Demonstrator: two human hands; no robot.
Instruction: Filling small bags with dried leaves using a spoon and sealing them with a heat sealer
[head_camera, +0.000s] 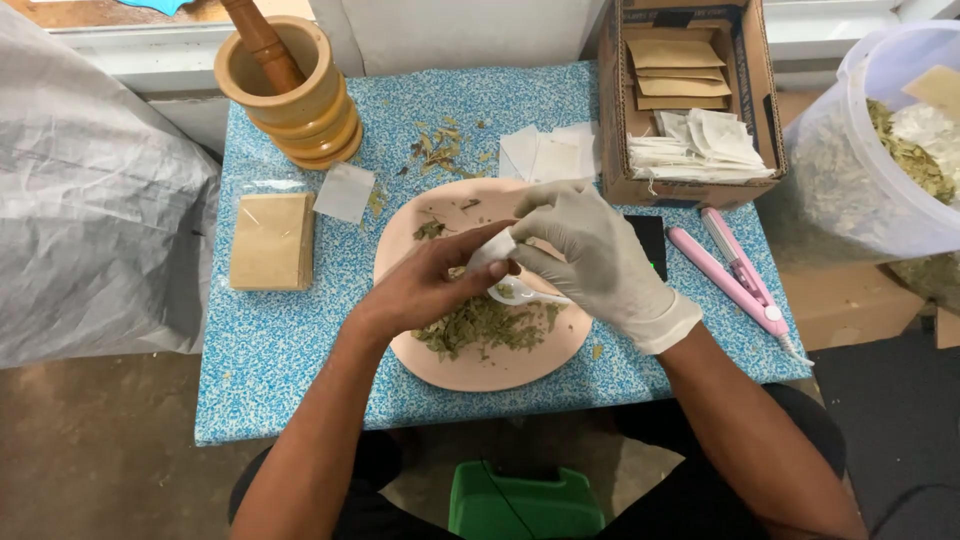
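My bare left hand (432, 280) and my gloved right hand (590, 250) meet over a pink plate (470, 372). Between them they hold a small white filter bag (496, 245). The right hand also pinches the bag's top, and a white plastic spoon (520, 293) lies just beneath it, against the fingers. A heap of crushed dried green leaves (480, 325) lies on the near half of the plate. A few leaf bits (430, 230) sit on its far side.
On the blue patterned table stand a wooden mortar with pestle (295, 90), a stack of brown packets in plastic (270, 240), loose white bags (550, 155), a cardboard box of bags and envelopes (690, 100), a pink sealer tool (735, 275). A clear tub of leaves (880, 150) stands right.
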